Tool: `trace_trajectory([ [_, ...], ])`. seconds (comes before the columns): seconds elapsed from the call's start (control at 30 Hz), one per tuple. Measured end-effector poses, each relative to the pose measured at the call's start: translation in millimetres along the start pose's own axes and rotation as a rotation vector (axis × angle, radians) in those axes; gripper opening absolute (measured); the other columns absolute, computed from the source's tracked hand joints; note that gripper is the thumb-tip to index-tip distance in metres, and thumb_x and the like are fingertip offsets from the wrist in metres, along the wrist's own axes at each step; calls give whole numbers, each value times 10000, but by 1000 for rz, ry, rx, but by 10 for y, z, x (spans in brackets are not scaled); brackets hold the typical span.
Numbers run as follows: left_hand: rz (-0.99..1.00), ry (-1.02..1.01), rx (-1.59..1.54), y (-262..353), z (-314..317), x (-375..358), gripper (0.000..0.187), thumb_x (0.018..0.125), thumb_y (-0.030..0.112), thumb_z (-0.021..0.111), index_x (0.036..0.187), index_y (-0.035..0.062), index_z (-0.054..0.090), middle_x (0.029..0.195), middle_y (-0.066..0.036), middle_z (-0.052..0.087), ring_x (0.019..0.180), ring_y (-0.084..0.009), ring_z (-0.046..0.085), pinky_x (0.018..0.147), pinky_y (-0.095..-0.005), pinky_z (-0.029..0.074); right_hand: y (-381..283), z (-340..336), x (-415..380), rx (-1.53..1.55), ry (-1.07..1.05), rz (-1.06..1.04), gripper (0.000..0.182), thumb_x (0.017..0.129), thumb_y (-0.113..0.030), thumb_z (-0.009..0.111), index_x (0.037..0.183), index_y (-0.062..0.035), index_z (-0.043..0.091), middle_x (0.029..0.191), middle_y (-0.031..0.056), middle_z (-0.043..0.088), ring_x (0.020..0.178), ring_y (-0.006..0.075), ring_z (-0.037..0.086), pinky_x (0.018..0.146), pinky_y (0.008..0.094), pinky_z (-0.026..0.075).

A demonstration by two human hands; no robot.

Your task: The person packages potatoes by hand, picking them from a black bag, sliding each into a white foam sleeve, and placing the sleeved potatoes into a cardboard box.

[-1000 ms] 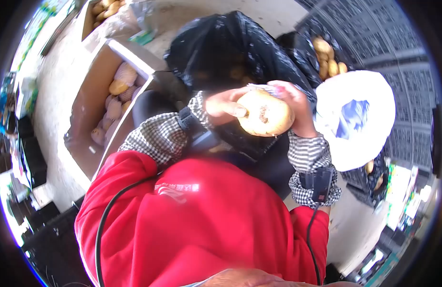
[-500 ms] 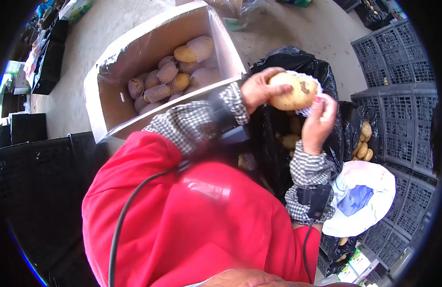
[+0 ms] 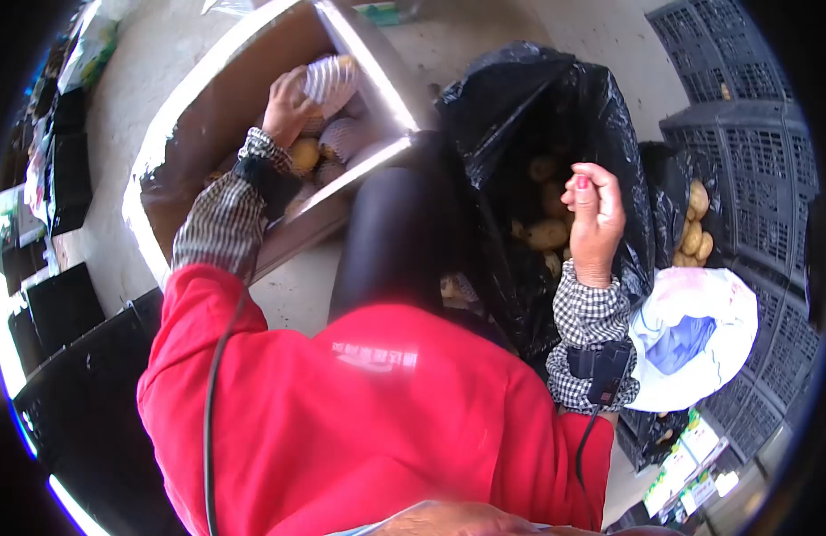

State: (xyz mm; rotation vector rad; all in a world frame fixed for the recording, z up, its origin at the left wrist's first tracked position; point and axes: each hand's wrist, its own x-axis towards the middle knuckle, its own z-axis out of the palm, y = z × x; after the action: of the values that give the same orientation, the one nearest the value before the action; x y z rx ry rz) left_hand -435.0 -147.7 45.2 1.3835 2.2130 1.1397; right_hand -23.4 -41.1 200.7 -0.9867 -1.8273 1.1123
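My left hand (image 3: 288,109) reaches into the cardboard box (image 3: 212,112), its fingers closed round a potato in a white foam net (image 3: 331,80). Beneath it lie more potatoes, some netted; a bare yellow patch of one potato (image 3: 304,156) shows. My right hand (image 3: 597,219) is raised over the black plastic bag (image 3: 498,116), thumb up and fingers curled in, with nothing visible in it. Inside that bag, loose bare potatoes (image 3: 547,234) lie partly in shadow.
On the right stand stacked grey plastic crates (image 3: 761,179) and another bag of potatoes (image 3: 694,237). A white sack (image 3: 730,344) sits beside my right forearm. A black crate (image 3: 91,402) is at my left. My leg (image 3: 386,241) is between box and bag.
The netted potato has gone from in front of me into the box with my left hand. My right hand has let go of it and stays above the bag.
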Motion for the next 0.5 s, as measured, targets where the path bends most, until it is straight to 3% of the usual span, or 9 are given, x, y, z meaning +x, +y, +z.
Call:
trace_trajectory([
  [0.03,2,-194,206,-124,103,18,617,701,253,638,1241,100,381,1140,-203,473,1086,-320,429,947,-361,336,49,-89,-27,11,30,37,165,869,-156,484,952,-23,537,775,25,536,657,76,513,594,196,425],
  [0.13,41,-678,423,-232,337,170,697,677,304,651,1270,114,337,1164,-202,478,1089,-321,444,945,-361,336,117,-285,-50,44,76,90,171,865,-159,492,955,-18,530,764,23,530,632,68,499,578,186,414],
  [0.23,73,-777,548,-282,318,355,779,675,321,651,1311,116,251,1177,-230,458,1054,-351,467,918,-386,351,189,-567,-146,8,125,120,170,863,-163,496,951,-23,532,748,18,533,628,67,502,576,189,416],
  [0.3,31,-825,774,14,290,404,642,709,308,627,1254,92,365,1053,-214,545,970,-316,532,875,-361,388,244,-868,-242,-10,199,148,181,858,-176,500,942,-21,543,733,16,539,611,68,505,574,187,415],
  [0.37,-129,-894,560,572,184,512,420,770,266,567,1125,50,506,921,-157,599,856,-222,577,797,-307,433,248,-1228,-391,-68,285,182,181,858,-174,498,939,-20,546,733,16,539,613,68,507,572,182,412],
  [0.43,-112,-870,194,1312,27,470,281,807,231,529,971,8,573,870,-103,605,805,-171,581,709,-289,466,340,-1626,-568,-83,382,213,181,863,-158,481,949,-11,541,708,5,515,598,64,475,557,185,390],
  [0.5,-115,-1035,-226,1950,-39,454,272,831,225,516,979,1,561,820,-80,595,781,-121,564,693,-263,456,429,-2001,-751,-43,479,206,176,866,-137,468,963,-2,528,693,2,495,598,67,445,548,195,364],
])
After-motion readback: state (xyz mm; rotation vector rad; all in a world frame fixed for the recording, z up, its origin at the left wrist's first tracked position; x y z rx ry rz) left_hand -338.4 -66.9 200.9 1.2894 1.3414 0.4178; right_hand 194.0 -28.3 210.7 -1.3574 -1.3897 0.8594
